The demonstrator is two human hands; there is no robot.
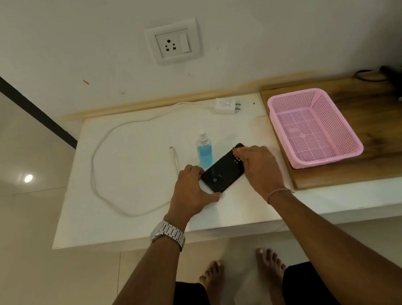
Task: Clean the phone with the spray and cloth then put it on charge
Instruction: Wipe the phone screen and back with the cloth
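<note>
Counter: white slab (137,220) against the wall; wooden board at its right end.
Basket: pink perforated basket (313,125) on the board, nothing seen inside.
Charger cable: white cable (97,156) looped on the left, adapter (225,106) unplugged near the wall socket (173,43).
Phone: black phone (224,172) lies diagonally on the counter, just in front of the spray bottle (204,149).
Handling: judged rigid, light, glassy and slippery; best taken by the long edges, not the faces.
Left hand: left hand (191,192) curled round the phone's near end.
Right hand: right hand (258,165) on the far end, fingers laid over it; whether it clamps, cannot tell.
Cloth: none in view.
</note>
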